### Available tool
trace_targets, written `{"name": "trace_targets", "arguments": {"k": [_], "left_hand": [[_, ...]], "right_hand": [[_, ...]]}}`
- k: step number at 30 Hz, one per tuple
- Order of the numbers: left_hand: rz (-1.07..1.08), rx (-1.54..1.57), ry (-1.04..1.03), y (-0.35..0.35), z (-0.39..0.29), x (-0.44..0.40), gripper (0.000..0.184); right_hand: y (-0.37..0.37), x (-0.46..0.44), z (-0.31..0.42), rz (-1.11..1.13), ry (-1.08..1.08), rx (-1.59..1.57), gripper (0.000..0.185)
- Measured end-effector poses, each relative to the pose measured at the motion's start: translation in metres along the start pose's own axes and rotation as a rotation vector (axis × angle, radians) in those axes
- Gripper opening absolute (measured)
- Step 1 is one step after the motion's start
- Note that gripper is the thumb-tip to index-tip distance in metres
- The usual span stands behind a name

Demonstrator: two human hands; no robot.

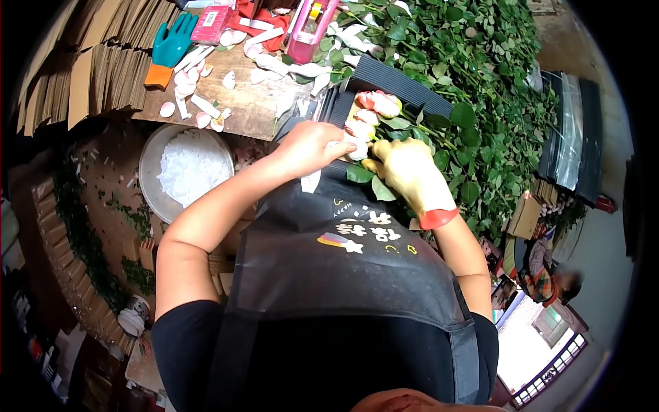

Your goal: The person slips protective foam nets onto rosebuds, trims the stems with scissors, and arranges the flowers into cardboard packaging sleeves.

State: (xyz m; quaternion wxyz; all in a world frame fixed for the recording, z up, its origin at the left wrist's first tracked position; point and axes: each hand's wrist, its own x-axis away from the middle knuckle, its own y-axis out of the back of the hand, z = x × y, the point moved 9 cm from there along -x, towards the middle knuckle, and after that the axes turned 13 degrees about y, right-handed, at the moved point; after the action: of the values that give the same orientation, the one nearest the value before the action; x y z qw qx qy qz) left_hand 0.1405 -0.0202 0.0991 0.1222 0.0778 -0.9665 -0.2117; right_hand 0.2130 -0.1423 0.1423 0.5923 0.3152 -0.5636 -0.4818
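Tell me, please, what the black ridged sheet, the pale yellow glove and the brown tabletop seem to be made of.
Black ridged sheet: probably corrugated card or plastic, fairly matte, judging by its fine parallel ridges.
Pale yellow glove: likely rubber or latex, smooth, with a reddish cuff edge.
Brown tabletop: apparently wood, worn, with streaky tones.

Arms bent inward, left hand near right hand

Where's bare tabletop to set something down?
Table's near edge: bare wood between loose petals and left hand. Crowded: far edge, wrapped buds and pink dispenser; right, heaped leaves; roses by the right hand.
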Motion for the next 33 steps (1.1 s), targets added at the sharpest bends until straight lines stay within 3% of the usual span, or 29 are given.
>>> {"name": "trace_targets", "arguments": {"k": [3, 6, 7, 9, 11, 13, 15, 16, 18, 22, 24, 26, 30, 33], "left_hand": [[-0.067, 0.141, 0.076, -0.008, 0.014, 0.006, 0.033], [-0.12, 0.593, 0.344, -0.014, 0.051, 0.018, 0.024], [-0.299, 0.959, 0.351, 0.005, 0.062, 0.031, 0.017], [-0.606, 1.069, 0.371, 0.062, 0.09, 0.063, 0.016], [-0.593, 0.769, 0.48, 0.102, 0.124, 0.097, 0.02], [-0.634, 0.214, 0.675, 0.131, 0.179, 0.143, 0.027], [-0.448, -0.415, 0.981, 0.153, 0.254, 0.189, 0.031], [-0.353, -0.688, 1.148, 0.157, 0.278, 0.208, 0.042], [-0.275, -0.975, 1.174, 0.15, 0.302, 0.238, 0.055], [-0.075, -0.502, 0.995, 0.104, 0.221, 0.151, 0.054], [-0.293, -0.041, 0.68, 0.083, 0.147, 0.096, 0.03], [-0.309, 0.241, 0.5, 0.059, 0.091, 0.055, 0.016], [-0.347, 0.189, 0.135, 0.037, 0.001, 0.009, 0.017], [-0.441, 0.019, -0.068, 0.029, -0.035, 0.001, 0.039]], "right_hand": [[-0.011, -0.009, 0.001, 0.062, -0.01, 0.007, 0.019], [-0.024, -0.013, -0.001, 0.163, 0.021, -0.002, 0.016], [-0.03, -0.014, -0.003, 0.219, 0.035, -0.007, 0.016], [-0.018, -0.013, 0.003, 0.254, 0.083, -0.005, 0.015], [-0.019, -0.014, 0.005, 0.324, 0.153, 0.082, 0.014], [-0.022, -0.019, 0.007, 0.36, 0.177, 0.103, 0.014], [-0.019, -0.02, 0.009, 0.365, 0.185, 0.056, 0.015], [-0.013, -0.017, 0.009, 0.349, 0.174, 0.01, 0.015], [0.004, -0.009, 0.004, 0.371, 0.118, -0.026, 0.014], [0.081, 0.018, -0.011, -0.353, -0.082, -0.204, 0.022], [0.065, 0.017, -0.02, -0.343, -0.186, -0.094, 0.025], [0.037, 0.008, -0.031, -0.294, -0.248, 0.002, 0.025], [0.014, -0.002, -0.037, -0.351, -0.26, 0.031, 0.022], [0.025, 0.015, -0.04, -0.549, -0.221, -0.181, 0.021]]}}
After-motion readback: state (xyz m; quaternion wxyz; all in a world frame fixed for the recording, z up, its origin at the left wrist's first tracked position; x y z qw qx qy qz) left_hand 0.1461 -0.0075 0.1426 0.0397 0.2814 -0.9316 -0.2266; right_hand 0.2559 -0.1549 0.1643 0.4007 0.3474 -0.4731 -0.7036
